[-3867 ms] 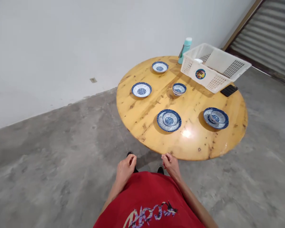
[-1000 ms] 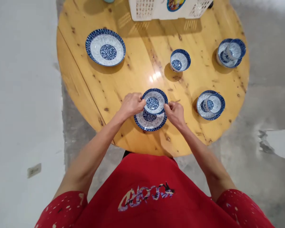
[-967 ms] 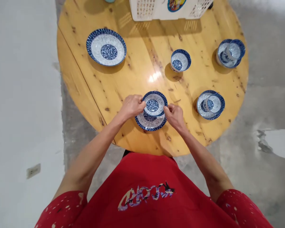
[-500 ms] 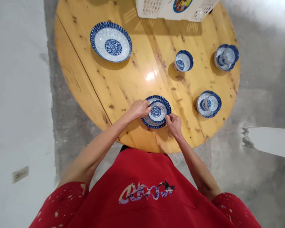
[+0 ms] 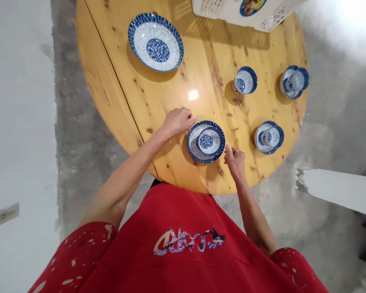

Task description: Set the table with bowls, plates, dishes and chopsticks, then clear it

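A small blue-and-white bowl [image 5: 206,141] rests inside a larger blue-rimmed bowl [image 5: 192,149] near the table's front edge. Beside the larger bowl's upper left rim, my left hand [image 5: 179,121] hovers with curled fingers, its thumb close to the rim. My right hand [image 5: 235,162] is just off the rim on the right, its fingers folded in. Neither hand holds anything that I can see. A similar bowl [image 5: 275,149] with a cup [image 5: 265,137] tilted inside it stands to the right of my right hand.
A large patterned bowl [image 5: 143,40] is at the back left of the round wooden table [image 5: 109,97]. Further back stands a white perforated basket [image 5: 225,11]. A lone cup [image 5: 246,80] stands right of centre, and another bowl with a cup [image 5: 292,81] sits near the right edge.
Both hands have let go of the small bowl and moved outward, the left up and left, the right to the right. The small bowl now sits inside the larger one. The view has shifted slightly.
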A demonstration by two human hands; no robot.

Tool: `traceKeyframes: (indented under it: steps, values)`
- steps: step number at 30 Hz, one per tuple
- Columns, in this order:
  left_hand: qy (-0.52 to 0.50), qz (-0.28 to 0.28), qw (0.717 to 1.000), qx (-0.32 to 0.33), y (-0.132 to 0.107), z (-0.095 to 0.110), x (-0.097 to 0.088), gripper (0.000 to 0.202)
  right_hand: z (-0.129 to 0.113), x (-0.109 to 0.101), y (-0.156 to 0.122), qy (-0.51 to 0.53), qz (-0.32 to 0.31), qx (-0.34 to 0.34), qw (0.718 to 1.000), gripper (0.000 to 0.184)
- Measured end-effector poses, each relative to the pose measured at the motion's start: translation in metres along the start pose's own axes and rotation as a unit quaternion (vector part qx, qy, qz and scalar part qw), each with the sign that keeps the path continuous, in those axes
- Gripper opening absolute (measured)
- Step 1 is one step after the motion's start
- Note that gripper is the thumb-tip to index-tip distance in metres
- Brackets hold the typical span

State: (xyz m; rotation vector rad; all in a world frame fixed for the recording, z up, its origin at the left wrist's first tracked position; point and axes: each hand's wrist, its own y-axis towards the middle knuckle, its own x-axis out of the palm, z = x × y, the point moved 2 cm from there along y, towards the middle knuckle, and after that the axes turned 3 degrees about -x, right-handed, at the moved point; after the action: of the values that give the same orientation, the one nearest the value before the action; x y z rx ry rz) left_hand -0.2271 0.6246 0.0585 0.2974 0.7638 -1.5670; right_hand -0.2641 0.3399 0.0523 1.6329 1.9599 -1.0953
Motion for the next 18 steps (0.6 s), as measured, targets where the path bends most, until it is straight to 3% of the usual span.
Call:
traceKeyframes:
  steps: [3, 9, 18]
  values:
    - [-0.033, -0.012, 0.999, 0.011, -0.001, -0.002, 0.002, 0.026, -0.009, 0.006, -0.005, -0.004, 0.048, -0.016, 0.999, 0.044]
    - [-0.058, -0.007, 0.998, 0.018, -0.006, -0.012, 0.01, 0.025, -0.015, 0.02, -0.008, -0.013, 0.028, -0.014, 0.999, 0.038]
    - [-0.057, 0.011, 0.998, -0.006, -0.019, -0.035, 0.0, 0.023, -0.014, 0.024, -0.009, 0.028, 0.037, -0.008, 0.999, 0.034]
